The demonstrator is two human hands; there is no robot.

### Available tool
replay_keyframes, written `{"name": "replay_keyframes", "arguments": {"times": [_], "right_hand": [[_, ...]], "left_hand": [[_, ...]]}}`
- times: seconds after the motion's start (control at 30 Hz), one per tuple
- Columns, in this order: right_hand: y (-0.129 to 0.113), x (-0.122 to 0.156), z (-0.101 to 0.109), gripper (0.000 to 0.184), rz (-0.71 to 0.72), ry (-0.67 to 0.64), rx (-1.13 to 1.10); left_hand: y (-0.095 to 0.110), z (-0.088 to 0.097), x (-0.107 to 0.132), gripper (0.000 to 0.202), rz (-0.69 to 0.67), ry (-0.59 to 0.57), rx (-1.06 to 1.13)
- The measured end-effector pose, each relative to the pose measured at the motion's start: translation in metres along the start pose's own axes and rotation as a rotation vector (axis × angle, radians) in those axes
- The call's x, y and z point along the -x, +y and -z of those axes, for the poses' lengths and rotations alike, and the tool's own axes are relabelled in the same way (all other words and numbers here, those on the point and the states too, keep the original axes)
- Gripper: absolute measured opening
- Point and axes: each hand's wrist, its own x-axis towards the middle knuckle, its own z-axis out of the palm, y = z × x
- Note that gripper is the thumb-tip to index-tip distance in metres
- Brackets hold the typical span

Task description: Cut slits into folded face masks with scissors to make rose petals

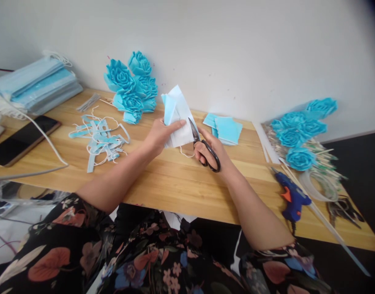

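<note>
My left hand (160,135) is closed on a folded blue and white face mask (177,116), holding it up over the wooden table (175,179). Thumb on top, fingers behind. My right hand (212,151) grips black-handled scissors (205,145), fingers through the loops. The blades point up and left and meet the mask's right edge. A thin white ear loop hangs under the mask.
Blue fabric roses (132,87) lie at the wall, more roses (302,130) on sticks at right. Cut blue squares (225,128) sit behind the scissors. Cut strips and loops (98,139) lie left, a mask stack (34,85) and phone (22,139) farther left. A blue glue gun (293,198) is right.
</note>
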Motion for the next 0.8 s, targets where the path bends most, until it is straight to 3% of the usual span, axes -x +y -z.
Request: {"name": "replay_keyframes", "arguments": {"times": [0.8], "right_hand": [[-0.0009,0.0034,-0.0002,0.090,-0.008,0.055,0.047]], "left_hand": [[-0.0001,0.0013,-0.0015,0.061,-0.004,0.019,0.019]]}}
